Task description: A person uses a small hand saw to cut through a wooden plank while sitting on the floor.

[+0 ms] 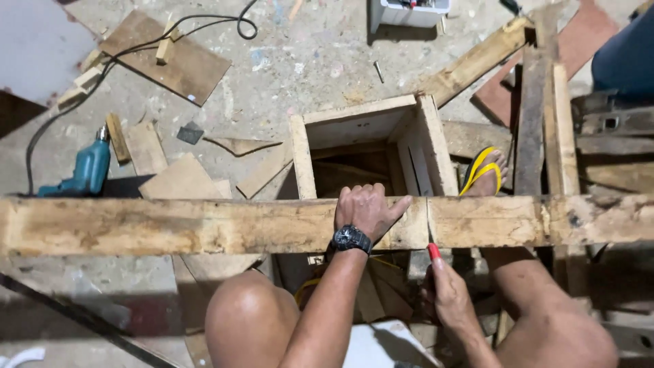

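Note:
My left hand lies flat on top of a long rough wooden plank that runs across the view, fingers spread toward a cut line in the wood; a black watch sits on that wrist. My right hand is below the plank, closed around a red pencil-like tool whose tip touches the plank's near edge. Behind the plank stands an open wooden box frame. My knees show at the bottom.
A teal power drill with a black cord lies on the concrete floor at left among wood scraps. More planks stack at right beside a foot in a yellow sandal. Another person's blue-clad leg is at top right.

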